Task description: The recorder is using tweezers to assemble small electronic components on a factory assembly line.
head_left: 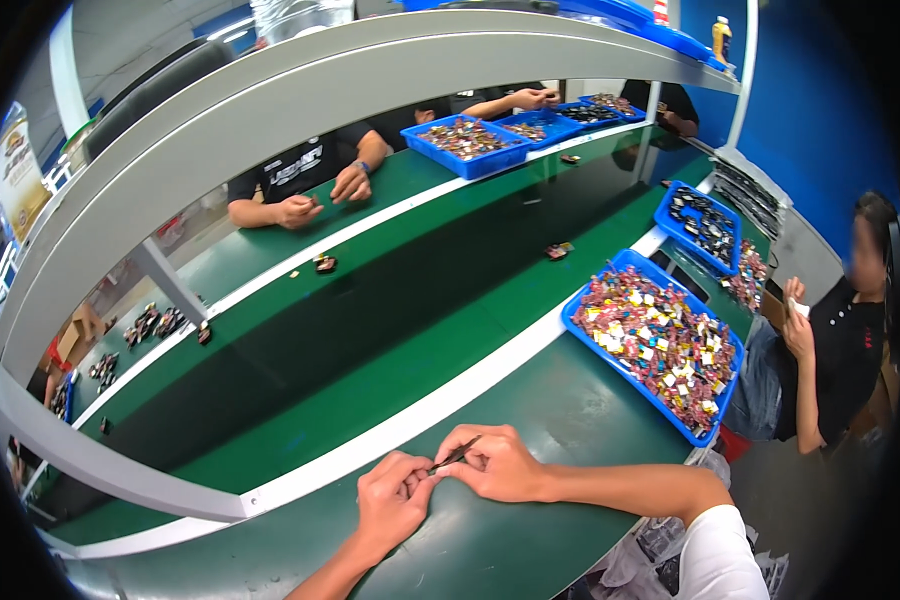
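Both hands together over the near worktop (530,430), at its edge nearest the wearer, fingertips meeting around one small dark part (457,455). Right hand (497,466): thumb and index pinched on the part, which sits slanted, one end up past the fingers. Left hand (395,495): fingers curled in, tips at the part's lower-left end; can't tell if they clamp it or just touch, contact is hidden. Part is too small to read in detail. Both wrists low, left forearm in from the bottom edge, right one from the lower right, white sleeve (725,550) at the elbow

Just beyond the hands: white rail (470,393), then green belt (410,370) with a dark band along its middle. Few loose pieces on it, well apart, e.g. a dark one (325,264) near the far rail and another (558,250) toward the right

Right of the hands: big blue tray (595,343) heaped with reddish, white and yellow bits (655,350). Behind it a smaller blue tray (692,246) of black parts (705,225)

Across the belt a co-worker's two hands (351,183) sit near each other above the far worktop. Another person (850,350) at far right has both hands raised around something white (798,308)
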Demonstrator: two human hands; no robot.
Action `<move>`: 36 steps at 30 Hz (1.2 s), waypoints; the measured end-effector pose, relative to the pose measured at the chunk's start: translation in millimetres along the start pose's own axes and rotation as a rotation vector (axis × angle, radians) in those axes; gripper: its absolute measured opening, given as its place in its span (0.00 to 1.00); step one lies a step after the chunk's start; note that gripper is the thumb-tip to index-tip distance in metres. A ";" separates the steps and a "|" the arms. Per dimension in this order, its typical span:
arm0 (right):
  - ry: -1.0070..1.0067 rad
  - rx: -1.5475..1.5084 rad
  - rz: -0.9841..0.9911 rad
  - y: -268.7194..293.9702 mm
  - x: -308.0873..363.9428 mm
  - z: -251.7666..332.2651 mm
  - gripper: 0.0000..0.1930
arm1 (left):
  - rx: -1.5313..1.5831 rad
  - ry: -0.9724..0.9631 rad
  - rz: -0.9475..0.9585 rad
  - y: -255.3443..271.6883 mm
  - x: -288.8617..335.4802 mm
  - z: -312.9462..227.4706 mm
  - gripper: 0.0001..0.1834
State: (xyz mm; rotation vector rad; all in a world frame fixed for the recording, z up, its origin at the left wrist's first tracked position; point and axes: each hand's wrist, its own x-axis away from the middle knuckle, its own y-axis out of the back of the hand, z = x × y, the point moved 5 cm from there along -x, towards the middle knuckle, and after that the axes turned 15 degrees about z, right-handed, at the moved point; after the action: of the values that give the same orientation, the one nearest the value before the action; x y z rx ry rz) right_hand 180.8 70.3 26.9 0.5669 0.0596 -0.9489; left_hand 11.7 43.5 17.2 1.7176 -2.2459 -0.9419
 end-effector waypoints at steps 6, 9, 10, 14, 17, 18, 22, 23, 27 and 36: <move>0.056 0.027 -0.045 -0.8 4.1 -9.6 0.05 | 0.023 -0.076 -0.005 -3.2 3.6 3.5 0.10; 0.048 0.033 -0.025 1.4 6.6 -5.2 0.06 | 0.032 -0.083 -0.006 -6.1 3.4 2.3 0.10; -0.006 0.034 -0.047 0.8 5.5 -5.7 0.06 | 0.040 -0.063 -0.002 -6.0 5.3 4.9 0.10; 0.020 0.019 -0.057 -1.1 4.5 -7.1 0.08 | 0.042 -0.062 -0.025 -5.7 4.8 6.7 0.10; 0.052 0.028 -0.069 -1.8 5.3 -8.4 0.09 | 0.067 -0.078 -0.030 -4.4 3.6 6.3 0.10; 0.053 0.026 -0.065 -2.1 4.4 -7.8 0.09 | 0.065 -0.075 -0.033 -4.4 3.7 7.0 0.10; 0.082 0.090 -0.061 -1.5 4.0 -3.4 0.09 | 0.070 -0.076 -0.046 -4.8 3.6 8.3 0.11; 0.101 0.103 -0.069 -0.8 4.4 -1.9 0.09 | 0.071 -0.075 -0.044 -5.4 3.2 8.2 0.11; 0.130 0.140 -0.046 -0.9 4.4 2.0 0.11 | 0.064 -0.071 -0.045 -5.0 3.5 7.4 0.12; 0.158 0.141 -0.089 -0.9 5.1 4.6 0.11 | 0.082 -0.027 -0.044 -3.4 4.3 6.5 0.12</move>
State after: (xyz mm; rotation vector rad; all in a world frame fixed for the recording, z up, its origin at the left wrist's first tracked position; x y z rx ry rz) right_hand 182.2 63.8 29.0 0.7745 0.1621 -0.9988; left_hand 9.9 41.6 9.2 1.8062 -2.3025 -0.8994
